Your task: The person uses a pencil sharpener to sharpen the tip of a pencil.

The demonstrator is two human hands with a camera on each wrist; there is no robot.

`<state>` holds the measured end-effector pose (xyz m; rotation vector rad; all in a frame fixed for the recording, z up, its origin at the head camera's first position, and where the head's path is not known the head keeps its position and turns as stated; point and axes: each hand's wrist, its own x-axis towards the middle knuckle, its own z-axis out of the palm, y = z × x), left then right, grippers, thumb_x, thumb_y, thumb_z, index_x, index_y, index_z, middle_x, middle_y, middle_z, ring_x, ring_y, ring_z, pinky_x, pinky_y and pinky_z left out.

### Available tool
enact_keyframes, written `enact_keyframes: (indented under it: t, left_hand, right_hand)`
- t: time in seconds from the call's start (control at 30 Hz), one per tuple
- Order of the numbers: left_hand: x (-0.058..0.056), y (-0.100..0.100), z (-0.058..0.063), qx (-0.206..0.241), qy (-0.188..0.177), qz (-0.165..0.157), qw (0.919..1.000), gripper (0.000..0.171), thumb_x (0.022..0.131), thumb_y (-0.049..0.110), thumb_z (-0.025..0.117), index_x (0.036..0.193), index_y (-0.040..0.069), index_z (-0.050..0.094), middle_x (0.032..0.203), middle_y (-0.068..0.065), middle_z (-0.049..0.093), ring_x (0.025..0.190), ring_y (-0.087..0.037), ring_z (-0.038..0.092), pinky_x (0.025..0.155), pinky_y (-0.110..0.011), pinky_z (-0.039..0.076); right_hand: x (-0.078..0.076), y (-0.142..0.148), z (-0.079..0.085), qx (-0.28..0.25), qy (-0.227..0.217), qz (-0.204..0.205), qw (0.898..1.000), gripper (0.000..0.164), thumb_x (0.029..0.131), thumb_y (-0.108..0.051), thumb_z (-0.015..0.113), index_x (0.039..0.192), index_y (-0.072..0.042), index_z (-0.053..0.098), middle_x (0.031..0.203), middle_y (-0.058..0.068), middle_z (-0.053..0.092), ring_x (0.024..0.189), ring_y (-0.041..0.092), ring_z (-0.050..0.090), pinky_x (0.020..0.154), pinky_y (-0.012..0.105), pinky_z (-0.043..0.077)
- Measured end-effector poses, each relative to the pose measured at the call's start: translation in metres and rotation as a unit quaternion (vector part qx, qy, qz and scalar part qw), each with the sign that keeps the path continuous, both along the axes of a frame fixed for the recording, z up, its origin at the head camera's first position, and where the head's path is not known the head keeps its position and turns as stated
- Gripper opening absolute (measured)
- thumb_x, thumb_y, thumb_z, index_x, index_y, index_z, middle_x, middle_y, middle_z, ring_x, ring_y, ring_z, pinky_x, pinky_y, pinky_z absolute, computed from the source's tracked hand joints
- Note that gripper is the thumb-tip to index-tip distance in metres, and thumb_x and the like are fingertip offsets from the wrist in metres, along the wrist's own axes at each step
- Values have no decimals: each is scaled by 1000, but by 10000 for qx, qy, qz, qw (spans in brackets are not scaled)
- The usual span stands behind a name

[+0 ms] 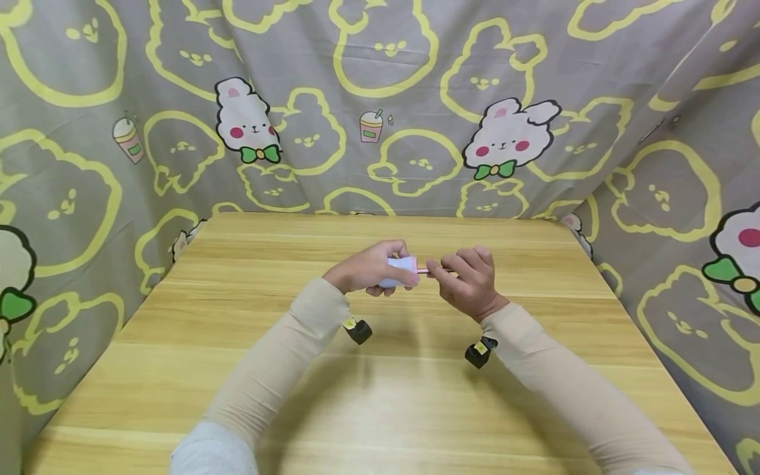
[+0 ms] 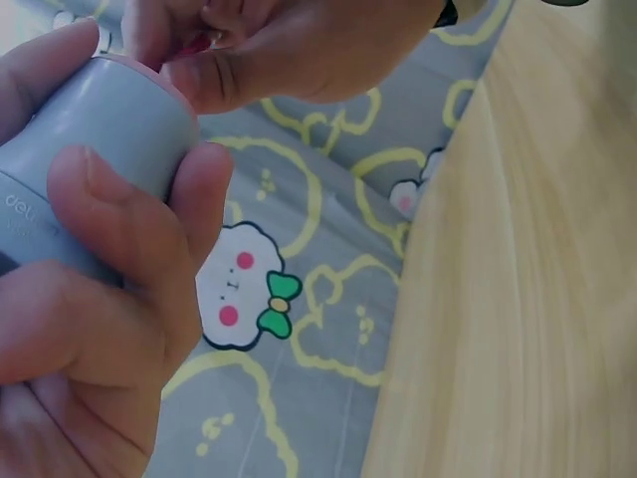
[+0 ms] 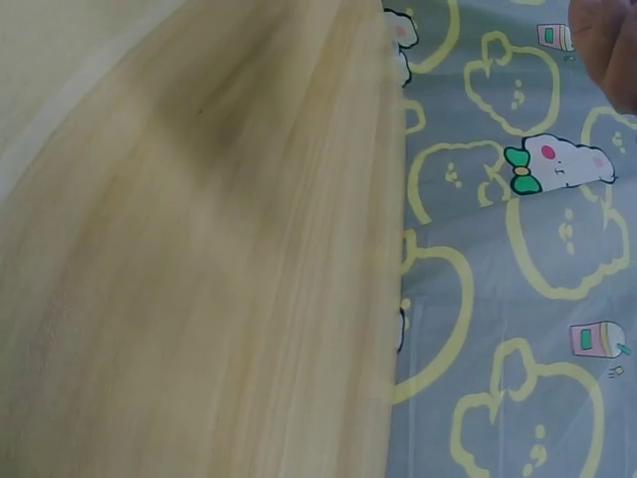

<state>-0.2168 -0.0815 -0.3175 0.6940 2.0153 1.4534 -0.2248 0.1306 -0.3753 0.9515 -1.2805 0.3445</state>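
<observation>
Canister (image 1: 402,264), pale blue with pink end, lettered "deli" — lay in the left hand (image 1: 369,268), whose fingers and thumb were curled round its sides. Rod (image 1: 423,270), thin and reddish — ran from the pink end to the right hand (image 1: 469,280), which pinched it near the canister. Table (image 1: 178,343), wood-grained, lay beneath both hands. Black device (image 1: 359,332), one at each wrist, on the near side. Sleeves (image 1: 267,376), beige, reached to the wrists. Curtain (image 1: 309,39), grey, with yellow outlines and white rabbits, hung beyond the hands.
</observation>
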Motion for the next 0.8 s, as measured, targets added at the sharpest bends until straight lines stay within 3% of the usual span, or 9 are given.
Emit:
enact_keyframes:
  t: [0.2, 0.37, 0.47, 0.53, 0.57, 0.63, 0.67, 0.77, 0.8]
  left_hand:
    - [-1, 0, -7, -99, 141, 105, 9998, 41, 84, 21, 76, 94, 4, 40, 72, -11, 59, 49, -17, 45, 41, -26, 29]
    - [0, -1, -9, -264, 483, 302, 9980, 43, 82, 22, 78, 94, 5, 41, 71, -10, 55, 51, -18, 46, 43, -27, 32]
    - [-1, 1, -9, -527, 1213, 480, 9901, 41, 80, 24, 80, 94, 7, 46, 79, -10, 58, 58, -18, 51, 47, -27, 41]
    - [-1, 2, -10, -738, 1814, 605, 9788, 41, 78, 26, 81, 95, 8, 48, 84, -9, 59, 64, -20, 55, 51, -29, 46]
    - [-1, 3, -10, -871, 2139, 668, 9707, 41, 78, 27, 81, 95, 9, 49, 85, -9, 59, 67, -20, 56, 54, -29, 48]
    - [-1, 5, -11, -1064, 2692, 729, 9544, 41, 78, 28, 82, 96, 10, 49, 86, -8, 60, 70, -21, 57, 57, -30, 49]
    - [-1, 6, -12, -1170, 2954, 738, 9453, 42, 77, 28, 82, 97, 11, 49, 87, -8, 60, 71, -21, 57, 58, -30, 48]
    - [0, 11, -14, -1367, 3604, 698, 9201, 44, 77, 26, 82, 100, 9, 49, 91, -8, 61, 73, -21, 58, 60, -29, 49]
    - [1, 12, -15, -1406, 3737, 691, 9142, 44, 77, 26, 82, 101, 8, 49, 92, -8, 61, 74, -21, 58, 60, -29, 49]
  right_hand:
    - [1, 3, -2, 669, -559, 323, 9957, 22, 94, -16, 61, 80, -3, 72, 62, 6, 60, 50, 21, 45, 55, 37, 34]
    - [6, 4, -1, 1034, -1492, 85, 9833, 26, 96, -18, 58, 77, -3, 66, 57, 4, 54, 46, 19, 44, 51, 35, 35]
    - [12, 3, 4, 1006, -2399, -149, 9655, 29, 96, -20, 57, 72, -6, 63, 55, 1, 54, 43, 15, 44, 47, 32, 31]
    - [16, 2, 10, 994, -3228, -266, 9409, 27, 94, -19, 60, 69, -9, 61, 53, -1, 53, 41, 12, 41, 45, 30, 27]
    - [17, 2, 14, 1004, -3769, -287, 9203, 26, 92, -18, 62, 67, -10, 60, 52, -2, 52, 41, 10, 40, 43, 28, 26]
    - [20, 2, 23, 1043, -4952, -206, 8623, 26, 92, -16, 64, 67, -12, 57, 52, -3, 49, 43, 9, 37, 43, 27, 25]
    - [20, 3, 28, 1045, -5598, -101, 8219, 26, 92, -14, 63, 67, -12, 57, 53, -3, 47, 44, 10, 36, 43, 27, 26]
    - [20, 6, 40, 843, -7237, 196, 6847, 25, 96, -13, 57, 72, -10, 59, 63, 1, 51, 53, 15, 38, 50, 29, 32]
    - [19, 8, 43, 772, -7536, 228, 6524, 24, 97, -12, 56, 74, -8, 60, 67, 4, 53, 56, 17, 38, 52, 30, 34]
